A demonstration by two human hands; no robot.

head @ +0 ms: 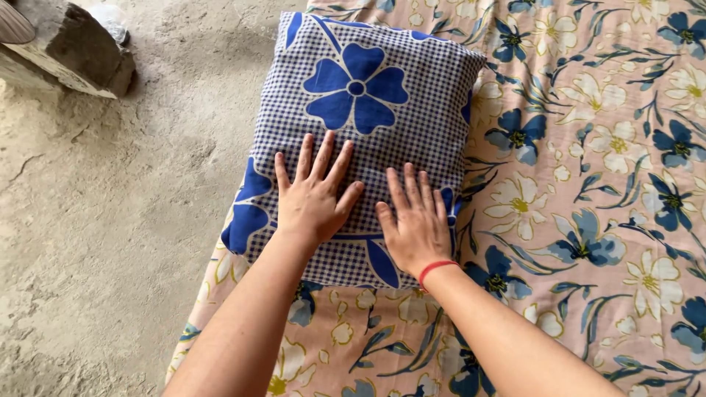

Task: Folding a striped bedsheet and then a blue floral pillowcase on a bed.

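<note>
On pillow (368,125): left hand (312,198), right hand (417,224) flat, fingers spread, holding nothing.

Both hands (left hand (312,202), right hand (415,224)) lie side by side on the pillow (368,110); pillow on sheet (588,220).

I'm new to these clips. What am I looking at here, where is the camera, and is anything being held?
There is no machine here: these are a person's two bare arms. The single camera sits on the person's head and looks down. Both hands lie flat, fingers spread, on a blue-and-white checked pillow with big blue flowers. The left hand and the right hand, which has a red band at the wrist, press on it side by side; neither holds anything. The pillow rests on a pink flowered sheet. Beside it is a bare earthen floor.
</note>
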